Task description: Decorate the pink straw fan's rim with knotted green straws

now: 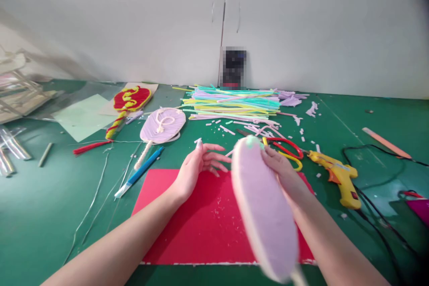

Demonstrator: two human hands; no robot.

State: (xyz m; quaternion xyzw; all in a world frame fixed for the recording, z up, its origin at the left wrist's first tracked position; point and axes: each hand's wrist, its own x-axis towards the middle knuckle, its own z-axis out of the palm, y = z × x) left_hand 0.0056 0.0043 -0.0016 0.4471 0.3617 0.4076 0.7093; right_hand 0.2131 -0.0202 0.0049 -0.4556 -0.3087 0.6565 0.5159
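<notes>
My right hand [279,165] grips the edge of a lilac oval fan-shaped panel [264,214] with a pale rim. The panel is raised and tilted over a red mat [197,228], and a mint-green spot [252,141] shows at its top. A pale handle end sticks out at the panel's bottom, blurred. To its left, my left hand [197,167] is open above the mat, fingers apart and pointing toward the panel without touching it. A small whitish bit shows by the left thumb tip; whether it is stuck there I cannot tell.
Beyond the mat lie a heap of pastel pipe cleaners [231,103], scraps and scissors [288,145]. A yellow glue gun [342,178] with its cable lies right. Left are another lilac fan [163,125], a red-yellow fan [132,99], a blue pen-like tool [140,172] and a red tassel [92,147].
</notes>
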